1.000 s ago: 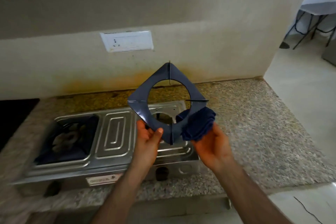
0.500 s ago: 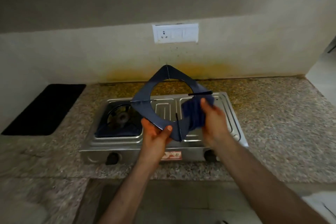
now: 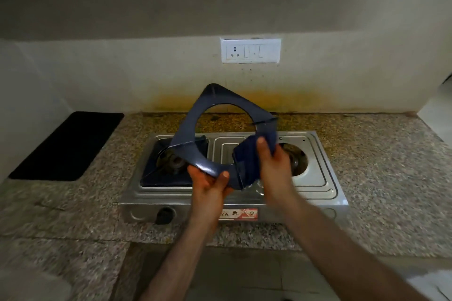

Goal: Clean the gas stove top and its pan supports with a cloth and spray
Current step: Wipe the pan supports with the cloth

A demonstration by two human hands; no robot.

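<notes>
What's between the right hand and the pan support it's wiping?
In the head view, a folded blue cloth lies between the right hand and the pan support; the left hand grips the support's lower edge.

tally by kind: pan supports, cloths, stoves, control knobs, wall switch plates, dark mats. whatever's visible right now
Pan supports: 2, held pan support and pan support on the left burner
Cloths: 1, blue cloth
Stoves: 1, gas stove
Control knobs: 1 visible, knob
Switch plates: 1, switch plate
Dark mats: 1, black mat
Total: 7

dim, soft light | wide-angle edge bending | slight blur on forearms
</notes>
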